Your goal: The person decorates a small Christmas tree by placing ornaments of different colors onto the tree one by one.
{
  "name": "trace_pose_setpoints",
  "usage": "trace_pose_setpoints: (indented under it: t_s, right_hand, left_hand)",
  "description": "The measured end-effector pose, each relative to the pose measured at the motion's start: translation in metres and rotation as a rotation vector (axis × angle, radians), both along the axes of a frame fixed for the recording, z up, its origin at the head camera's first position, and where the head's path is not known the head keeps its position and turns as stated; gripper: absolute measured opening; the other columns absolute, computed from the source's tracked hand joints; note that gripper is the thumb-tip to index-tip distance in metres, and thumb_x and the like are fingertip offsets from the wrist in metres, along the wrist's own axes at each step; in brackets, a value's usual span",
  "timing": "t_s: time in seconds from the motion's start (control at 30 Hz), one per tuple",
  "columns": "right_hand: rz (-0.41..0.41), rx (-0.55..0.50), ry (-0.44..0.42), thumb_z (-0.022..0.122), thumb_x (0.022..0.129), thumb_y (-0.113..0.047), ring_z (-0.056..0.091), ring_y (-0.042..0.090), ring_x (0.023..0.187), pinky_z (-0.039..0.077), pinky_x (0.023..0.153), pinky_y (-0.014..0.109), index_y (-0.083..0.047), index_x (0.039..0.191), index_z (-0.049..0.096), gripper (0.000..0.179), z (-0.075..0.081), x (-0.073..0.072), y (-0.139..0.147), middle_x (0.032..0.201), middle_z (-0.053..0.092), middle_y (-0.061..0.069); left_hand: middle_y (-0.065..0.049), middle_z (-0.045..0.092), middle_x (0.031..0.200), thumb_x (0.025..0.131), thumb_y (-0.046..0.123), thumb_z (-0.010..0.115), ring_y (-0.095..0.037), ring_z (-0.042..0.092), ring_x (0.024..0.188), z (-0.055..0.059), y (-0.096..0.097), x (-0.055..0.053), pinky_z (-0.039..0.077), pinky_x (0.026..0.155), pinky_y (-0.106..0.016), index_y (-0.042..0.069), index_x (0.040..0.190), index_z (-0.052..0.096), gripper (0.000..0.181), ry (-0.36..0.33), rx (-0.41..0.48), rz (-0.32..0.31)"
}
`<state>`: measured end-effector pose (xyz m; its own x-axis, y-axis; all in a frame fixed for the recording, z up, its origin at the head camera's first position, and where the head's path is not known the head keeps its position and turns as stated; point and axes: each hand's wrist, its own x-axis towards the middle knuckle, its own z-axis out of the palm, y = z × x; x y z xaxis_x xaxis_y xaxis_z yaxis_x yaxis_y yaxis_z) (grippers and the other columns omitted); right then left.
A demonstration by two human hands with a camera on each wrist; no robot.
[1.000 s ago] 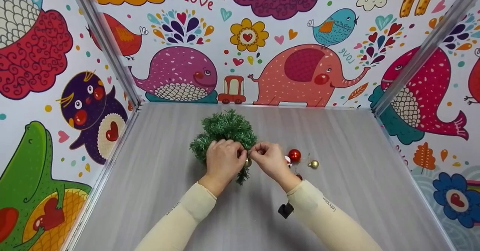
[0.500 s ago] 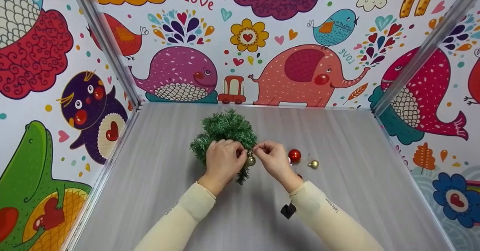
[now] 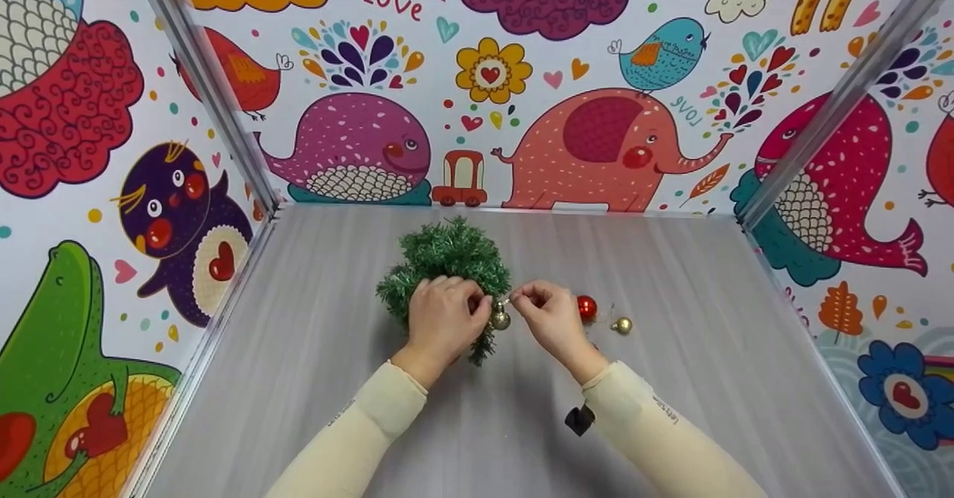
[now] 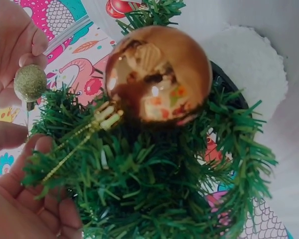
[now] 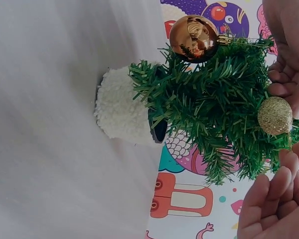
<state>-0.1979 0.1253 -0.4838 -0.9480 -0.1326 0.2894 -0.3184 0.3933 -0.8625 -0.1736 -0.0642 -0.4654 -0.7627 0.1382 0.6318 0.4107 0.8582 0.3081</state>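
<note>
Starting at the left of my head feed: the left hand sits at the 6 o'clock side of the miniature Christmas tree, fingers curled at a branch tip and, as I read it, gripping it. My wrist feeds add a white base and a copper bauble I can't find from the head.

Moving right, here's the crux: the gold glitter bauble hangs between the hands, cap towards 12 o'clock, roughly 4 o'clock from the left thumb and 7 o'clock from the right fingertips; the left thumb looks marginally nearer. Next, the right hand: thumb and fingers pinched, on the hanging loop by my reading. That loop's so thin I can't trace its end, or tell whether the left fingers have it too.

Past that, at 2 o'clock, a red bauble, partly cut off by the hand; then, at 3 o'clock, a smaller gold bauble.
</note>
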Motion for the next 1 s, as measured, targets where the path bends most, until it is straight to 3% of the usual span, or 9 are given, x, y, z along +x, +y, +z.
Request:
trace_pose_setpoints:
  t_s: [0.33,0.5,0.6,0.73,0.87,1.0]
  right_hand:
    - [-0.018,0.083,0.043,0.069,0.089,-0.012,0.057,0.011,0.062,0.046,0.055,0.026,-0.011,0.089,0.073,0.004,-0.011,0.003,0.015,0.073,0.064,-0.007]
    - [-0.029,0.147,0.096,0.071,0.088,-0.009,0.058,0.01,0.064,0.048,0.058,0.027,-0.011,0.093,0.072,0.006,-0.024,0.004,0.031,0.076,0.063,-0.009]
    - [-0.036,0.203,0.118,0.073,0.086,-0.008,0.062,0.011,0.071,0.051,0.061,0.029,-0.014,0.097,0.071,0.013,-0.031,0.006,0.042,0.081,0.064,-0.008]
    - [-0.043,0.304,0.119,0.074,0.086,-0.012,0.066,0.014,0.082,0.055,0.067,0.031,-0.014,0.103,0.068,0.017,-0.04,0.008,0.056,0.09,0.067,-0.002]
    - [-0.052,0.418,0.134,0.074,0.085,-0.014,0.067,0.018,0.088,0.055,0.074,0.035,-0.013,0.104,0.066,0.021,-0.05,0.01,0.071,0.099,0.067,0.004]
    - [-0.071,0.494,0.131,0.075,0.083,-0.016,0.066,0.021,0.097,0.054,0.075,0.04,-0.011,0.109,0.066,0.028,-0.058,0.012,0.085,0.107,0.065,0.005]
  left_hand:
    - [0.001,0.066,0.086,0.08,0.027,0.076,-0.023,0.06,0.081,-0.003,-0.018,0.008,0.047,0.073,-0.04,0.016,0.084,0.071,0.013,0.082,0.025,-0.069]
    - [-0.006,0.065,0.102,0.074,0.028,0.078,-0.028,0.06,0.097,-0.009,-0.037,0.014,0.047,0.085,-0.046,0.01,0.101,0.07,0.033,0.093,0.049,-0.066]
    - [-0.012,0.062,0.118,0.072,0.031,0.079,-0.032,0.057,0.111,-0.014,-0.047,0.018,0.044,0.094,-0.05,0.008,0.115,0.067,0.05,0.066,0.055,-0.048]
    - [-0.015,0.052,0.139,0.076,0.036,0.078,-0.034,0.048,0.128,-0.019,-0.055,0.021,0.038,0.104,-0.053,0.008,0.131,0.06,0.064,-0.028,0.059,-0.019]
    - [-0.015,0.049,0.145,0.08,0.041,0.074,-0.035,0.043,0.134,-0.023,-0.06,0.023,0.034,0.107,-0.055,0.007,0.136,0.058,0.067,-0.123,0.064,0.003]
    - [-0.014,0.05,0.143,0.082,0.044,0.072,-0.034,0.044,0.134,-0.024,-0.063,0.024,0.034,0.108,-0.054,0.007,0.135,0.059,0.066,-0.156,0.059,0.013]
